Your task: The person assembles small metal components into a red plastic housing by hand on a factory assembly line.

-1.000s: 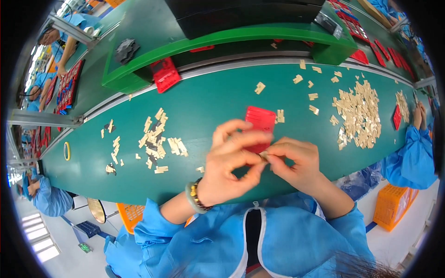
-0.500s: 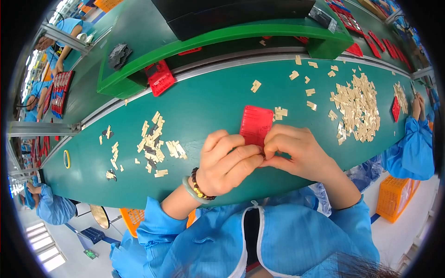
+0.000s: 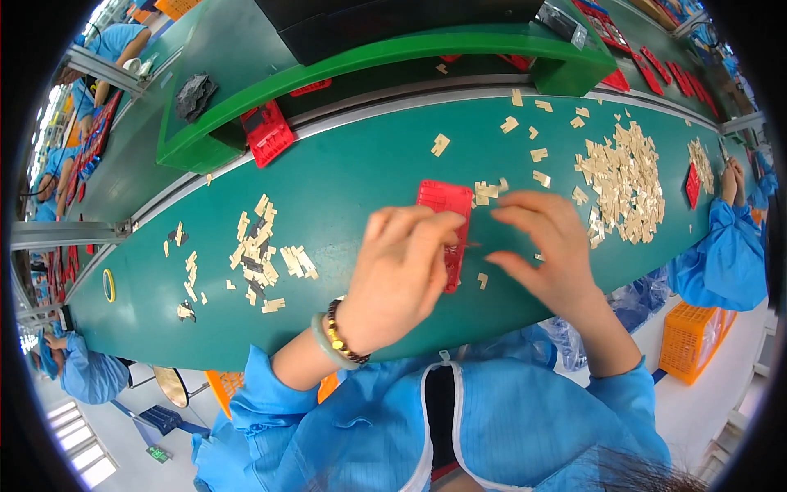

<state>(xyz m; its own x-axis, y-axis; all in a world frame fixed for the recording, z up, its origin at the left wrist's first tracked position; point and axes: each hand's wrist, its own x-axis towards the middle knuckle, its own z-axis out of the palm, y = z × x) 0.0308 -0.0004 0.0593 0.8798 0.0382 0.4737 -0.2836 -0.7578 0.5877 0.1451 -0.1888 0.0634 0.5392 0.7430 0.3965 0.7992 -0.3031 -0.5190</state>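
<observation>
A red rectangular plastic case (image 3: 445,195) lies on the green work surface in front of me. My left hand (image 3: 402,266), with a beaded bracelet and a pale bangle, reaches over its left side with fingers curled against it and hides part of it. A thin reddish bit (image 3: 472,244) pokes out beside those fingers; its kind is unclear. To the right of the case, my right hand (image 3: 551,250) is open, thumb and fingers apart, with nothing visible between them. Small cream pieces (image 3: 485,193) lie just beyond the case, and a single cream piece (image 3: 483,281) sits between my hands.
A large pile of cream pieces (image 3: 627,184) lies at the right, a looser group (image 3: 258,250) mixed with dark bits at the left. Beyond them runs a green shelf (image 3: 369,75) bearing a black box (image 3: 393,29). Another red case (image 3: 268,135) leans near its left leg. A co-worker's hands (image 3: 732,180) show far right.
My right hand has let go of the case and moved right, its fingers opening. My left hand has shifted over the case, which now shows more of its lower end. The view has shifted slightly.
</observation>
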